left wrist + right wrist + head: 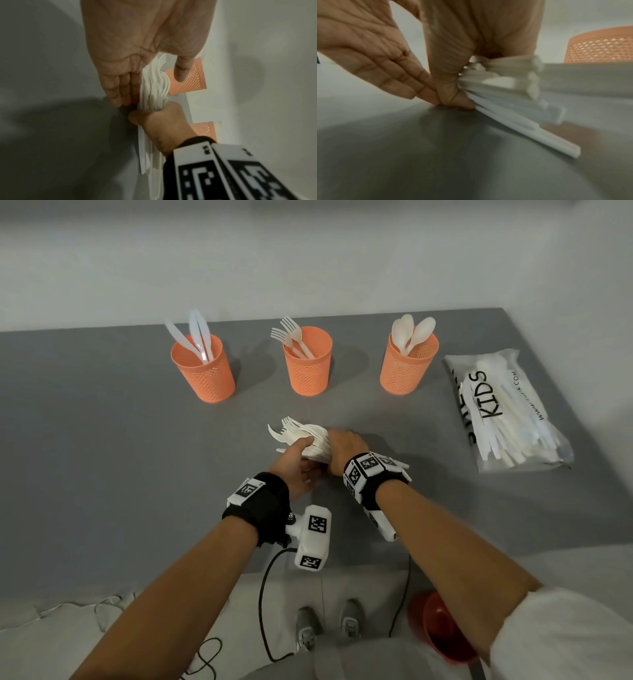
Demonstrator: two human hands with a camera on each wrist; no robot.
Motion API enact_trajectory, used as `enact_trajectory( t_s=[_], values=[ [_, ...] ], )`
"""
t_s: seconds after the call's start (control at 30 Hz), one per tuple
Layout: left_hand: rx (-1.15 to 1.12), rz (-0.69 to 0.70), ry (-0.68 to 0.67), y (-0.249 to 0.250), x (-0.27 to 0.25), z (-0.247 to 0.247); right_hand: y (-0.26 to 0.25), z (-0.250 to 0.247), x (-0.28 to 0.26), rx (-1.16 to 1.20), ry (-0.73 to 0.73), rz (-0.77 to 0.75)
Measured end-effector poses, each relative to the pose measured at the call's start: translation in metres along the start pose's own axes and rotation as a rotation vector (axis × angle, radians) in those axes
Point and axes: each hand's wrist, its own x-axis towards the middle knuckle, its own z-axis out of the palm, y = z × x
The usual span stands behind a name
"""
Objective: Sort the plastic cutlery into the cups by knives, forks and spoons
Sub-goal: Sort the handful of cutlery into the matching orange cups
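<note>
The right hand grips a bundle of cutlery low over the table, tines pointing away-left, handles toward the person. The left hand, fingers straight, touches its side.

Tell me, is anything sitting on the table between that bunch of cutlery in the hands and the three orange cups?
Nothing visible does. The bundle of cutlery, gripped by the right hand with the left hand against it, faces bare grey table up to the cups. The bag lies off to the right.
</note>
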Motion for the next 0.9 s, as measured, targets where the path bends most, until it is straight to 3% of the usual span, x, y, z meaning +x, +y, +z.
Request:
enact_trajectory(
  t_s=[0.2, 0.53, 0.7, 0.8, 0.9],
  values=[
    [-0.021, 0.023, -0.042, -0.003, -0.004, -0.001, 0.003, 0.001, -0.001, -0.053, 0.023, -0.076],
    [-0.023, 0.107, -0.100, 0.005, -0.016, 0.007, 0.016, -0.002, -0.001, 0.173, 0.118, -0.072],
    [-0.060, 0.182, -0.085, 0.020, -0.021, 0.011, 0.022, -0.034, 0.000, 0.641, 0.204, -0.062],
    [-0.075, 0.147, -0.071, 0.021, -0.022, 0.008, 0.022, -0.061, -0.004, 1.007, 0.320, -0.075],
    [-0.089, 0.102, -0.094, 0.017, -0.021, 0.011, 0.020, -0.087, -0.010, 1.174, 0.379, -0.112]
  ],
)
